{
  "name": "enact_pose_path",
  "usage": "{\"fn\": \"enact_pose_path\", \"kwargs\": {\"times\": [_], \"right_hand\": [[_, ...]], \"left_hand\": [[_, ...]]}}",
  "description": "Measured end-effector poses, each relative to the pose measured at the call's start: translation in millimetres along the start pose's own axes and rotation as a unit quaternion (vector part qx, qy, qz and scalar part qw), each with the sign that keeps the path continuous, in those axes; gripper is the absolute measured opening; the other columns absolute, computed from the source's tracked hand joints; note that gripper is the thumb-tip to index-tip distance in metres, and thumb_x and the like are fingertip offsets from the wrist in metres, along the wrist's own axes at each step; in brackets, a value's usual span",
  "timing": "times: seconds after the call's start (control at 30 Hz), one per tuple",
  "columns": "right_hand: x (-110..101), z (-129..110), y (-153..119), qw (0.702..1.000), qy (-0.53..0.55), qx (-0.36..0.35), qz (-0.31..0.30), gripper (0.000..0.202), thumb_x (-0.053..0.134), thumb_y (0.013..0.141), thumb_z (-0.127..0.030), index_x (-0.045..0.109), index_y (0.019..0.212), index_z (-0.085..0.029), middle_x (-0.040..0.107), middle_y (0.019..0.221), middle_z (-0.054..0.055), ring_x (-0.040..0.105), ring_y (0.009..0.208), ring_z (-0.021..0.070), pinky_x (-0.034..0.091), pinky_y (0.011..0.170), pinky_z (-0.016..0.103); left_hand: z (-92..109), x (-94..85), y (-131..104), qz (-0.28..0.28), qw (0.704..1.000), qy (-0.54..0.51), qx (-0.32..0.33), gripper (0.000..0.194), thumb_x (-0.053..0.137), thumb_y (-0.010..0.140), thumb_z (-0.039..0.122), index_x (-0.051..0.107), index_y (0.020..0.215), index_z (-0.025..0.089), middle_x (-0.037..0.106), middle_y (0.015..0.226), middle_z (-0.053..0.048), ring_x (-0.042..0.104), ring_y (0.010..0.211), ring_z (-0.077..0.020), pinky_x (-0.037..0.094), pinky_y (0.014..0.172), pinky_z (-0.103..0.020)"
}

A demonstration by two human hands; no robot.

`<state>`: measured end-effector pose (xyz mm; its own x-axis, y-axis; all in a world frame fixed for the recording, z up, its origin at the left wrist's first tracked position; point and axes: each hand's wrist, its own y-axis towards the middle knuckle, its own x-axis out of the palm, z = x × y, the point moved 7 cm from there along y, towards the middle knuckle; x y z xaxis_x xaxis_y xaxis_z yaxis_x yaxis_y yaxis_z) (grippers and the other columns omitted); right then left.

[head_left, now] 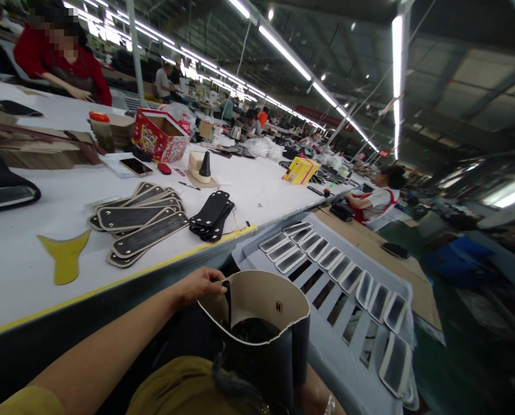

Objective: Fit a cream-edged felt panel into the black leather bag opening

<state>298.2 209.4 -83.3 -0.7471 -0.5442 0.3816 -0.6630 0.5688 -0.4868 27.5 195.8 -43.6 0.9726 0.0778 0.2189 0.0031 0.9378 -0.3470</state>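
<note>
Head camera view: the left hand (208,283) grips the upper rim of a black tube (261,369), an open-topped piece with a beige lining. Its fingers are closed, pinching the rim at its left side, where a dark strip (227,305) runs down. The tube stands over the person's lap, close to the body, its opening facing up. A small dark mark (279,306) shows on the lining. Of the right hand (312,389), only a patch of skin beside the tube's lower right wall is visible, with a pale band next to it; the state of its fingers cannot be told.

Right of the tube, a grey slotted tray (341,369) bears pale-edged panels (395,312), dark-centred and set out in rows, with one apart at the near end.

Beyond the tube and to its left is a white table (248,187) with a yellow strip (123,281) along its near edge. On it, nearest the tube, lies a pile of black pieces (211,212); farther left, overlapping studded straps (149,233); farthest left of these, a yellow template (66,259). A phone (136,167) and a red box (162,136) lie well beyond the tube. A co-worker in red (93,72) is at the far side, upper left of it.
</note>
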Motion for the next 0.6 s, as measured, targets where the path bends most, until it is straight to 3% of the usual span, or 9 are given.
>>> {"fn": "enact_pose_path", "kwargs": {"times": [0.17,0.3,0.43,0.6], "right_hand": [[-24,8,-34,0.99,0.125,-0.013,0.061,0.027,0.073,0.068,-0.037,0.072,0.09,-0.021,0.071,0.095,0.006,0.065,0.087,0.0215,0.051,0.083,0.036],[-23,23,-47,0.978,0.206,0.003,0.044,0.027,0.075,0.058,-0.041,0.073,0.08,-0.025,0.072,0.088,0.003,0.065,0.083,0.0237,0.052,0.08,0.037],[-18,30,-64,0.98,0.195,-0.003,0.036,0.025,0.077,0.061,-0.036,0.071,0.083,-0.027,0.071,0.082,0.0,0.064,0.071,0.0204,0.052,0.072,0.035],[-7,20,-82,0.986,0.164,-0.021,0.019,0.029,0.075,0.065,-0.027,0.069,0.093,-0.025,0.069,0.096,0.003,0.065,0.088,0.0229,0.049,0.084,0.038]], "left_hand": [[4,10.8,6,-0.023,0.991,0.129,0.028,0.029,0.074,0.061,0.035,0.068,0.078,0.013,0.065,0.068,-0.002,0.055,0.059,-0.0118,0.04,0.057,-0.022],[-2,32.4,11,-0.051,0.972,0.224,0.052,0.031,0.067,0.068,0.041,0.068,0.079,0.013,0.061,0.064,0.001,0.05,0.057,-0.0113,0.035,0.053,-0.021],[-7,46.5,11,-0.071,0.964,0.244,0.08,0.031,0.064,0.071,0.042,0.069,0.08,0.012,0.063,0.07,0.0,0.053,0.065,-0.0128,0.038,0.061,-0.021],[-15,46.9,12,-0.065,0.954,0.273,0.106,0.029,0.059,0.077,0.038,0.07,0.086,0.013,0.066,0.079,-0.002,0.056,0.073,-0.0152,0.04,0.068,-0.022]]}}
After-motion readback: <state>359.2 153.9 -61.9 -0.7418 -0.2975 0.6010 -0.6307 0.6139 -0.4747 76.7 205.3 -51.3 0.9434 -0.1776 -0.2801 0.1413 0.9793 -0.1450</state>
